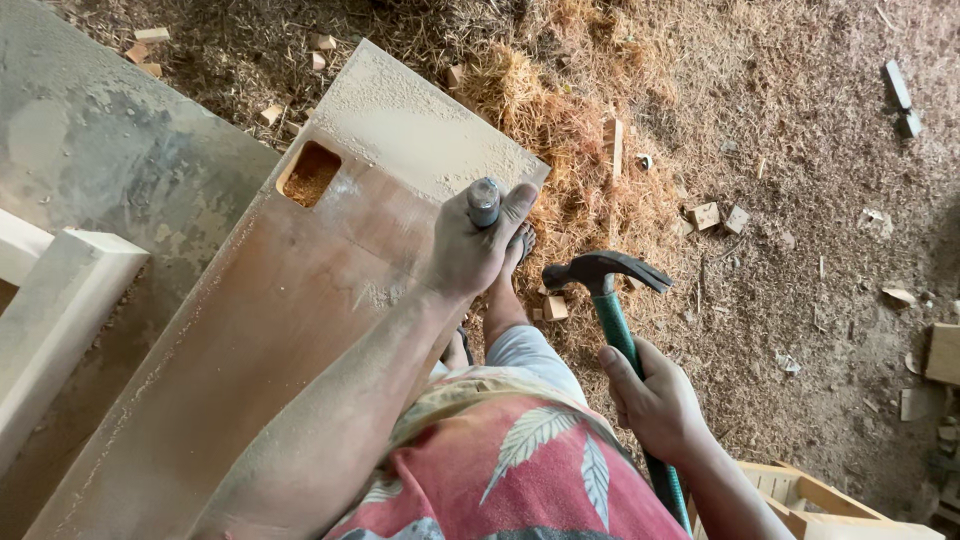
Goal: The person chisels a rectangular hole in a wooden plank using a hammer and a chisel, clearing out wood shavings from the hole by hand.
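Left hand (470, 250) grips a chisel (484, 202) on a dusty plank (300, 300); right hand (655, 400) wraps a hammer (610, 290) at three o'clock. Sawdust floor (800, 200) with offcuts.

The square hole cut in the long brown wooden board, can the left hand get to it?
Probably yes. The left hand grips a metal-capped chisel at the board's edge, and only bare, dusty wood lies between it and the square hole.
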